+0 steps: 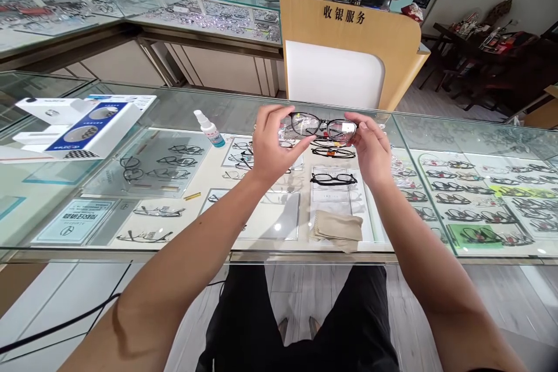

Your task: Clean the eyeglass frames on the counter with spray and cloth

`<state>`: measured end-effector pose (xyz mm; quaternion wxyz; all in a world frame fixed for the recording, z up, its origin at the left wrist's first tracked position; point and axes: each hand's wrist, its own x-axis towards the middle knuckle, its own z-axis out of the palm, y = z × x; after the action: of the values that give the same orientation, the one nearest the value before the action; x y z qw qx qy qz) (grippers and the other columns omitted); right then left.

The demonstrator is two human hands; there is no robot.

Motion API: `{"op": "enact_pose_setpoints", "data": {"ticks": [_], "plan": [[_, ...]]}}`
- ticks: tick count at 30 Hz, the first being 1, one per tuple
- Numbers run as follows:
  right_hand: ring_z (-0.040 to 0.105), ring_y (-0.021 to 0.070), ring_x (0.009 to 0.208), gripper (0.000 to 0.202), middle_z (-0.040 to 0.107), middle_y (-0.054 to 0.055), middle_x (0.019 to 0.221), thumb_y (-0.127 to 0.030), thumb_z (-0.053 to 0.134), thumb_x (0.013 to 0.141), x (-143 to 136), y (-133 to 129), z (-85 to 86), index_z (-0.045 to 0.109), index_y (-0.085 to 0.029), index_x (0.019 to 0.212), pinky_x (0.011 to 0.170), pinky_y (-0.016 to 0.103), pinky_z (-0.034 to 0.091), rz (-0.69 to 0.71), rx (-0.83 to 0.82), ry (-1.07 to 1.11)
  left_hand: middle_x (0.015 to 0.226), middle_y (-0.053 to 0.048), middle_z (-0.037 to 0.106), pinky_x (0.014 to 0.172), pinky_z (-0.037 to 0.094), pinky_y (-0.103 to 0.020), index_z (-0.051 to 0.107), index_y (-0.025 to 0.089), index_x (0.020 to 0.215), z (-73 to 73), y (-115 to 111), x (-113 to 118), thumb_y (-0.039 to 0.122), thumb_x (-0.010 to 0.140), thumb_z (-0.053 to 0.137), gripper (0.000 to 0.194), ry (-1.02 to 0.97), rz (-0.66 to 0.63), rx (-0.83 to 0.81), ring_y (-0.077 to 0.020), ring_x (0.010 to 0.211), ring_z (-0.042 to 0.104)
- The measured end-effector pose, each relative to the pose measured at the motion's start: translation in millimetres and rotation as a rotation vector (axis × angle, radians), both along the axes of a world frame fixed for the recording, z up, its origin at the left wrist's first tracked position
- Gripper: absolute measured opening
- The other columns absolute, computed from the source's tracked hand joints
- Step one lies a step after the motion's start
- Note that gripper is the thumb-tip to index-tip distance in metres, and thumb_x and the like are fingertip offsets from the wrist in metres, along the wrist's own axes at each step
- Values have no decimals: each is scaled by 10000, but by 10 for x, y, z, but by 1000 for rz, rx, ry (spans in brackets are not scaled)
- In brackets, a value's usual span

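In the head view, the glasses (324,127) are held up right of centre in the frame's upper half, above the counter (257,200). The left hand (276,148) has its fingers clamped on the frame's left end, the thumb reaching along the underside below the lens. The right hand (370,148) pinches the other end between thumb and fingers. The cloth (337,226) lies lower right of centre, the spray bottle (209,129) upper left.
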<state>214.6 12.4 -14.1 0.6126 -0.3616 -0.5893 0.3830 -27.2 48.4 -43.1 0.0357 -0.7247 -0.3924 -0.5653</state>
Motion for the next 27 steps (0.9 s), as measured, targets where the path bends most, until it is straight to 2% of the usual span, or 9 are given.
{"op": "enact_pose_setpoints", "data": {"ticks": [6,12,15,18,22,27], "plan": [[721,229,880,419,798,42,1115,-674,587,1065,-4,3,5,786,-347,1238,870,431,619,-37,-8,-55,1404,-166,657,1030,619,-469,603,216,1472,18,-39,20,662,971,752,687,-20,-18,-24,-349,1325,658],[745,227,921,443,774,54,1319,-654,519,1093,43,15,-19,758,-329,1277,888,430,610,-111,88,-188,1508,-172,671,1135,591,-489,556,219,1552,25,-73,43,647,1025,698,694,-38,-63,-67,-334,1377,677],[744,266,1056,389,789,70,1258,-587,520,1112,39,-34,25,765,-310,1234,975,464,599,-239,185,-270,1555,-177,661,1168,577,-499,531,226,1587,35,-84,38,624,1037,700,700,-18,-83,-26,-338,1438,655],[719,300,1150,281,785,83,1196,-510,613,1086,13,-97,85,771,-302,1190,1034,498,575,-353,326,-377,1588,-181,646,1211,547,-535,539,243,1595,55,-95,32,638,1031,701,708,49,-89,23,-361,1500,611],[700,332,1243,160,769,86,1245,-399,709,1039,-21,-134,101,779,-316,1157,1143,556,503,-361,443,-575,1599,-182,637,1258,500,-578,532,267,1623,77,-120,39,696,1023,668,751,127,-90,31,-382,1507,606],[719,323,1191,99,771,75,1258,-334,704,1033,-27,-109,42,796,-311,1060,1129,568,489,-367,443,-664,1601,-183,638,1229,516,-548,510,276,1645,80,-146,55,699,1030,650,759,162,-122,99,-371,1500,616]]}}
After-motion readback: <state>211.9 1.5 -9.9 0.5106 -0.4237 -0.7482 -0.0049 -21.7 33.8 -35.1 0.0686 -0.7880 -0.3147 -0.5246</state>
